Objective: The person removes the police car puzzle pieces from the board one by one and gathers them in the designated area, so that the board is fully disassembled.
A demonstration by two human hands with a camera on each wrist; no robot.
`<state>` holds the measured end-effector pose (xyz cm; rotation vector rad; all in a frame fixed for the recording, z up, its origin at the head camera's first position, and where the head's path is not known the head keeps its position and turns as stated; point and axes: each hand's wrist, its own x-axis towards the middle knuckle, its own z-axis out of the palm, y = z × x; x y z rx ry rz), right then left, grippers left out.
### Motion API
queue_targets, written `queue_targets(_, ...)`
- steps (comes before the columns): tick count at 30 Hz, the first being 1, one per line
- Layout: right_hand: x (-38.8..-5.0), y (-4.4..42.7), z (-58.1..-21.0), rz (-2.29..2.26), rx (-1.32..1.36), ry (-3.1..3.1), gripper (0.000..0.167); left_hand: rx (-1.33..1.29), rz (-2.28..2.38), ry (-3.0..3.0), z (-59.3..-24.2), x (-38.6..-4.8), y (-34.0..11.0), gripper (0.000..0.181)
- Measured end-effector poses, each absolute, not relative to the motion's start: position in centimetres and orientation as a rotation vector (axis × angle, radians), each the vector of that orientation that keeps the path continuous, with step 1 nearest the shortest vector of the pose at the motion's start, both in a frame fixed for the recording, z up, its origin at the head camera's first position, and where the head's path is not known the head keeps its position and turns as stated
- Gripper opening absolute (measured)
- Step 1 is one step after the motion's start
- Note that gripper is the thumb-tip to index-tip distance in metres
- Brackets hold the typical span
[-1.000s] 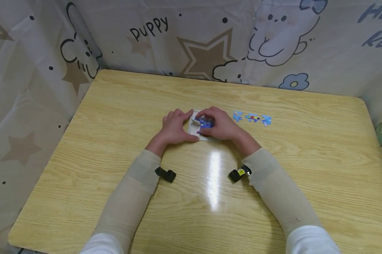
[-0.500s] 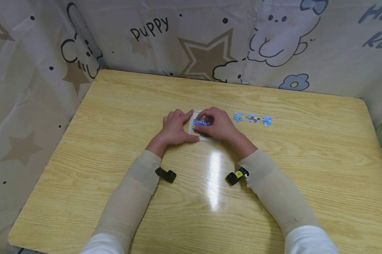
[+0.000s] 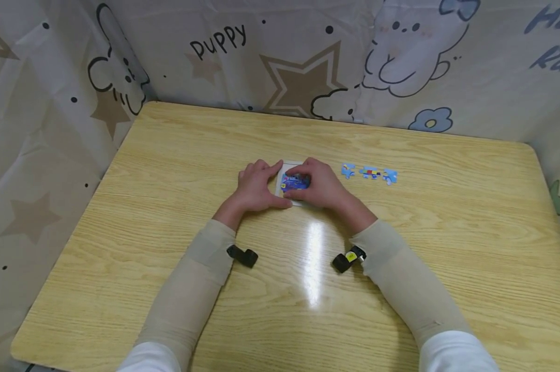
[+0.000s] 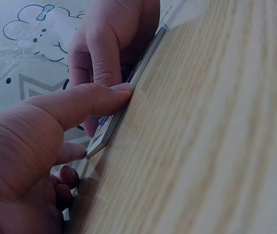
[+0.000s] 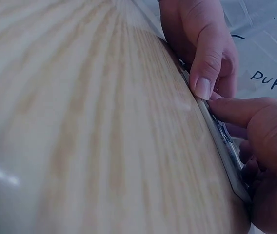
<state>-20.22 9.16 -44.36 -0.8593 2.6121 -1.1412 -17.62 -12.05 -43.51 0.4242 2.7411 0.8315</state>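
A small jigsaw tray (image 3: 278, 189) with a pale rim lies flat on the table in front of both hands. My left hand (image 3: 255, 188) holds its left end, index finger at the far edge and thumb at the near edge. In the left wrist view the thumb presses on the tray's rim (image 4: 111, 127). My right hand (image 3: 323, 185) is over the tray's right part. Its index finger and thumb hold a blue printed puzzle piece (image 3: 294, 182) at its far and near sides, flat in the tray. The palm hides the right part; both wrist views show only the tray's edge.
Several loose blue puzzle pieces lie right of the tray, among them a left one (image 3: 348, 170), a middle one with red and yellow (image 3: 370, 172) and a right one (image 3: 390, 176). The wooden table (image 3: 280, 320) meets a printed cloth (image 3: 303, 77) at its back edge.
The tilted puzzle piece in my right hand has come down flat into the left part of the tray, covering its bare base. My left hand has stayed put.
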Motion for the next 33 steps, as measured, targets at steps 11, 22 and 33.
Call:
queue_targets(11,-20.36,8.72,-43.86,-1.085,-0.747,2.649,0.051,0.414,0.865,2.723,-43.61,-17.66,-12.14,0.106)
queue_targets(22,-20.22,8.66,-43.74,-1.155,-0.639,2.669,0.050,0.411,0.879,2.722,-43.69,-17.61,-12.17,0.107)
queue_targets(33,-20.00,8.79,-43.97,-1.140,-0.642,2.754,0.058,0.413,0.857,2.729,-43.69,-17.61,-12.05,0.107)
